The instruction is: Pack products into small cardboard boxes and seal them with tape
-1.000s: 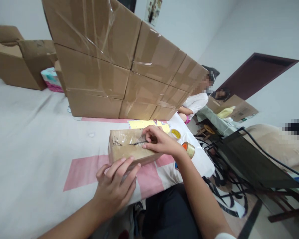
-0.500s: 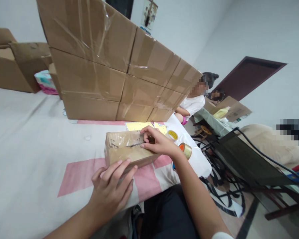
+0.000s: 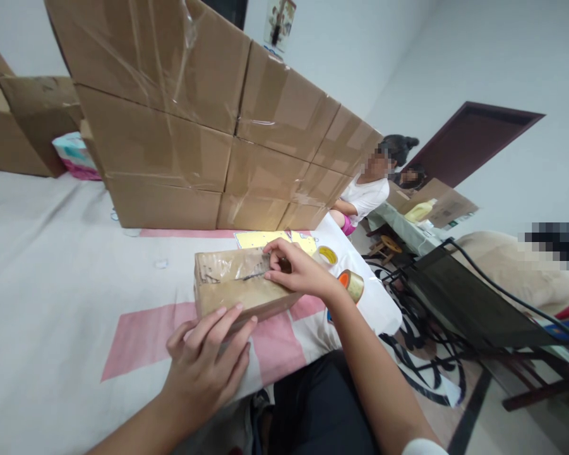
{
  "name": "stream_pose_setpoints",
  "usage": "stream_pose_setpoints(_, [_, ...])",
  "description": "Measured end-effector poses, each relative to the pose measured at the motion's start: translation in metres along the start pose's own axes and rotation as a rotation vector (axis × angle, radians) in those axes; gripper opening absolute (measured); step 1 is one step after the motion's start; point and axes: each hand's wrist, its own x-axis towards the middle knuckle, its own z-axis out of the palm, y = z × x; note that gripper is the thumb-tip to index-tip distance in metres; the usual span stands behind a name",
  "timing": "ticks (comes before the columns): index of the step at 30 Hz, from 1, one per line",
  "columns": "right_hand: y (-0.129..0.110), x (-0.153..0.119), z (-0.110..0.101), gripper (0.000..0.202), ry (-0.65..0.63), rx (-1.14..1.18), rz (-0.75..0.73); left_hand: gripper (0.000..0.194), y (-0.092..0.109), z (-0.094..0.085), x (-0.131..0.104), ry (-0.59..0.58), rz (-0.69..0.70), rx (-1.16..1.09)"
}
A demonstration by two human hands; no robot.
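Note:
A small brown cardboard box (image 3: 232, 294) with clear tape across its top and a dark, uneven seam lies on the cloth-covered table in front of me. My left hand (image 3: 213, 354) rests against the box's near side and top edge, its fingers spread. At the right end of the box top, my right hand (image 3: 296, 268) has its fingers curled and its thumb on the surface by the seam. What those fingers pinch, if anything, is hidden. Just right of the box are a narrow tape roll (image 3: 328, 255) with a yellow core and a wider tape roll (image 3: 353, 285) with an orange core.
Stacked, taped cartons (image 3: 170, 145) form a wall behind the box. Open cartons (image 3: 38, 107) and a pink-and-blue package (image 3: 76, 155) stand at far left. Past the table's right edge are a dark folding chair (image 3: 468, 297) and a person in a white top (image 3: 369, 196).
The view has shifted slightly, so the cartons and box appear a little farther left. Both hands keep nearly the same places on the box.

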Motion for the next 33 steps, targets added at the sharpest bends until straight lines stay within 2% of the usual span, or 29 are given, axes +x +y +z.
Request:
stream_pose_setpoints(14, [0.0006, 0.0018, 0.0024, 0.029, 0.028, -0.017, -0.01, 0.031, -0.0002, 0.0001, 0.0012, -0.004, -0.012, 0.002])
stream_pose_setpoints(23, [0.0042, 0.0035, 0.005, 0.037, 0.059, 0.007, -0.024, 0.031, -0.0007, 0.0005, -0.0013, -0.005, -0.018, -0.002])
stream_pose_setpoints(33, [-0.0014, 0.0017, 0.0028, 0.024, 0.129, -0.156, -0.044, 0.033, -0.0001, 0.0012, -0.0022, -0.015, -0.029, -0.008])
